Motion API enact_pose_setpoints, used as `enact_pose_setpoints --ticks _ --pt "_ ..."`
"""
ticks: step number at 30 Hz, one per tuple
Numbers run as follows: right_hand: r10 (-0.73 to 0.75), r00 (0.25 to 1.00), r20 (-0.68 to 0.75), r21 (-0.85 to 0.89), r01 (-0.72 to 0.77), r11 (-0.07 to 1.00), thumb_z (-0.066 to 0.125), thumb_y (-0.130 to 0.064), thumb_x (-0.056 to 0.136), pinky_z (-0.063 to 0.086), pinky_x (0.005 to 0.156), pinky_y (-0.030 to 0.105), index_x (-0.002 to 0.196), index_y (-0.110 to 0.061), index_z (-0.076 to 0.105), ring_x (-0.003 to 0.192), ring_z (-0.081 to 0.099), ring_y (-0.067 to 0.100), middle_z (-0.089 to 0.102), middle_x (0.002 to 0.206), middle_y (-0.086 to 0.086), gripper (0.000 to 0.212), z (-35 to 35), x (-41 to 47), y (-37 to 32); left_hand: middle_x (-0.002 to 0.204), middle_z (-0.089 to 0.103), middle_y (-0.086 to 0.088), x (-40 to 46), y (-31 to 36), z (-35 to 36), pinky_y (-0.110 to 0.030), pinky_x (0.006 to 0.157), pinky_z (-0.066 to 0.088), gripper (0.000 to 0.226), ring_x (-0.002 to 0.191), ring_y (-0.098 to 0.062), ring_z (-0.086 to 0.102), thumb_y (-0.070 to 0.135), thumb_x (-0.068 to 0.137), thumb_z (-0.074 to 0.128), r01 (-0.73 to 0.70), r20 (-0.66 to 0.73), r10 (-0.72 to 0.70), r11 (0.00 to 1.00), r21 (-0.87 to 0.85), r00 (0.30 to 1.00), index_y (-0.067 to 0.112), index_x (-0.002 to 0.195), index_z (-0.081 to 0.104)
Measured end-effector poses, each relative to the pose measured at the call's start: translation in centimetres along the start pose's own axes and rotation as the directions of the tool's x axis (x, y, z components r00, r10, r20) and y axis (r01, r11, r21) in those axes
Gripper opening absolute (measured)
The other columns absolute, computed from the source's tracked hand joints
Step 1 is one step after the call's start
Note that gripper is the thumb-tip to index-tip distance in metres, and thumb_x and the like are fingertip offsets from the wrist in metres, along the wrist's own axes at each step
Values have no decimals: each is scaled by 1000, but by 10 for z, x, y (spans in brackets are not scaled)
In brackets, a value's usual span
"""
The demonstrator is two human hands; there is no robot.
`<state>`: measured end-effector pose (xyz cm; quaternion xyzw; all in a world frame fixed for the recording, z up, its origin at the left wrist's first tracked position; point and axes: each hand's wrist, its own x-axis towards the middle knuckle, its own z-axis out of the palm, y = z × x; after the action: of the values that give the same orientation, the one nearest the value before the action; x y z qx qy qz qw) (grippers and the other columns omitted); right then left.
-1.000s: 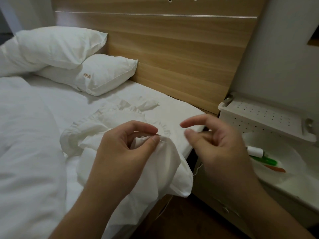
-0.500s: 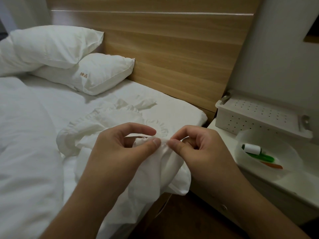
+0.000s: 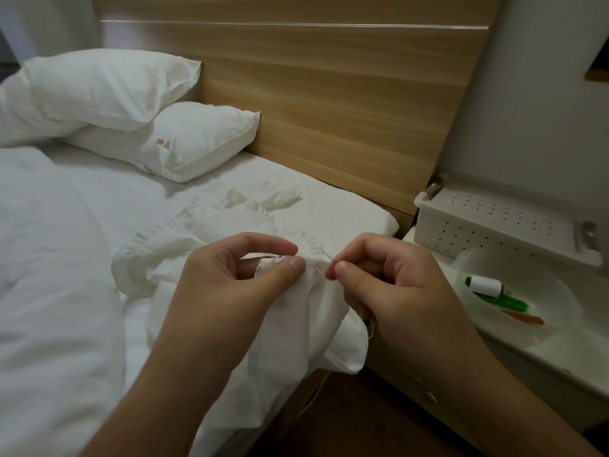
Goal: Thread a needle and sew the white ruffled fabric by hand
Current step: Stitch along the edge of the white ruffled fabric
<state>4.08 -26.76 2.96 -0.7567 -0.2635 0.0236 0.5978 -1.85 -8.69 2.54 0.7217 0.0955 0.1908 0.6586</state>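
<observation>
Left hand (image 3: 230, 285) is pinching a bunched fold of the white ruffled fabric (image 3: 296, 318) between thumb and forefinger, above the bed (image 3: 346, 209) edge. Right hand (image 3: 392, 291) is pinching a thin needle (image 3: 324, 261) (barely visible), long axis running left-right, tip pointing left into the fold; thread (image 3: 326, 255) trailing off it.

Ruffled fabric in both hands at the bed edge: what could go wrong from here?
The right hand pinches right beside the left hand's thumb, so a needle push could prick it. Loose thread near the ruffled fabric might snag or knot. The fabric's lower corner overhangs the bed and could drag the work down.
</observation>
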Motion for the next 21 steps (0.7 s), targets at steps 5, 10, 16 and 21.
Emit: enact_pose_setpoints --ticks 5,10,16,21 --pt "-1 1000 24 -21 1 1000 68 -13 95 43 53 28 81 -17 76 51 52 6 64 57 -1 16 2 -1 3 82 81 -9 1 0 0 -51 83 66 12 83 -28 80 22 82 86 -5 3 5 1000 -5 1000 29 93 84" --pt "9 1000 27 -32 -8 999 68 -13 95 44 54 30 82 -18 76 54 54 8 68 62 2 16 3 0 5 84 82 -6 1 -2 -2 -49 83 65 13 85 -26 81 23 83 85 -16 19 16 1000 6 1000 29 94 84" --pt "18 1000 20 -33 -18 999 68 -13 95 51 59 44 83 -20 76 61 61 22 71 69 6 16 4 0 7 85 82 -6 0 -2 -2 -45 82 65 13 86 -24 81 23 82 85 -19 36 19 1000 -1 999 29 93 84" --pt "24 1000 18 -30 -24 999 68 -13 96 51 59 52 83 -20 76 65 61 35 69 67 10 17 5 1 9 86 82 -4 2 -3 -1 -41 79 63 12 86 -23 81 22 83 85 -24 40 24 1000 -2 999 28 94 84"
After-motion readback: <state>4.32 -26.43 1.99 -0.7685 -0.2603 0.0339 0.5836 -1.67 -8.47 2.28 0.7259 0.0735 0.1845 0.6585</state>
